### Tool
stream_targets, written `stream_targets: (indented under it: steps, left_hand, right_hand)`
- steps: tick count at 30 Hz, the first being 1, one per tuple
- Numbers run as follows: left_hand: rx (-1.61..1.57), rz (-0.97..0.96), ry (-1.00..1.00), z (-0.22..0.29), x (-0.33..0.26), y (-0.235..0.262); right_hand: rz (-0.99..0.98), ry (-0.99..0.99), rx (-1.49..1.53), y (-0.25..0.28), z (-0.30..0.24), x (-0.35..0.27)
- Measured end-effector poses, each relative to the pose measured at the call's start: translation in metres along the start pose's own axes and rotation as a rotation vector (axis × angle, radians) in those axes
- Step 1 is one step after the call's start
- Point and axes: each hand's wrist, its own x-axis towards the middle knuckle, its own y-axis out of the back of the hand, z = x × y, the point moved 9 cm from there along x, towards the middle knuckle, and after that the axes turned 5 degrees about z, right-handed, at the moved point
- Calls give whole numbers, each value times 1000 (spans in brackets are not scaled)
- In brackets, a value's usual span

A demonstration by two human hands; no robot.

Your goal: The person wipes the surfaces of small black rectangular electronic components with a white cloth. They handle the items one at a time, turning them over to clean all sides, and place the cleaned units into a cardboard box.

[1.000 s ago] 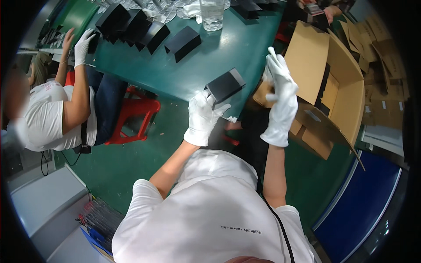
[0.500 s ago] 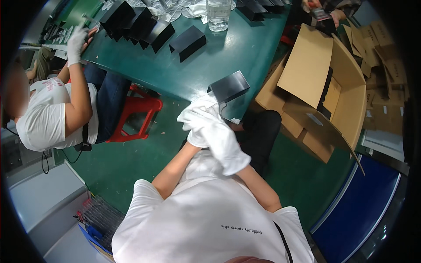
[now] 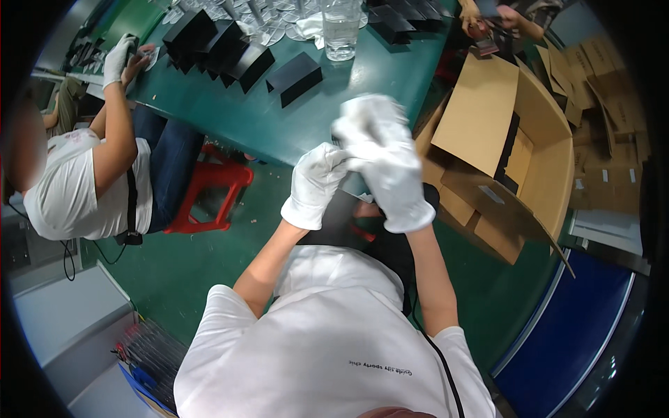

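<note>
My left hand (image 3: 313, 182), in a white glove, is closed with its fingers bunched against my right hand at the near end of the green table. What it pinches, if anything, does not show. My right hand (image 3: 390, 164), also gloved in white, is raised over the table corner and smeared by motion, so its fingers cannot be read. A small dark edge shows between the two hands; its shape is hidden. Farther up the table, nearest my hands, lies a folded black sheet piece (image 3: 294, 78), bent like a tent. Several similar black folded pieces (image 3: 247, 66) stand to its left.
A clear cup of water (image 3: 341, 31) stands at the back of the green table (image 3: 244, 125), near clear round-based items. More black pieces (image 3: 394, 24) lie right of it. An open cardboard box (image 3: 481, 111) is at my right. A gloved co-worker (image 3: 83, 171) sits left by a red stool (image 3: 219, 191).
My hands have drawn apart from their overlap. The right one has swung up and right over the table corner, where the black piece that lay there is now out of sight.
</note>
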Motion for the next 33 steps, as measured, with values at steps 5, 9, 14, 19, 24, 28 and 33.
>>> stream_targets:
  steps: [5, 9, 14, 19, 24, 28, 33]
  left_hand:
    - [100, -12, -38, 1, 6, 1]
    - [367, 46, -207, 29, 13, -2]
    - [566, -29, -381, 48, 15, -22]
    - [470, 6, -304, 52, 17, -21]
    - [-213, 60, 109, 6, 20, -7]
    - [-301, 183, 137, -25, 35, 7]
    - [686, 302, -232, -30, 46, 32]
  right_hand:
    - [-158, 66, -80, -30, 26, -1]
    - [-182, 175, -197, -19, 26, 3]
    - [-400, -33, -525, 8, 22, 1]
    - [-398, -151, -277, 41, 34, -32]
    - [-332, -451, -126, 67, 84, -112]
    - [-40, -942, 331, 61, 93, -163]
    - [-73, -1012, 371, 50, 83, -176]
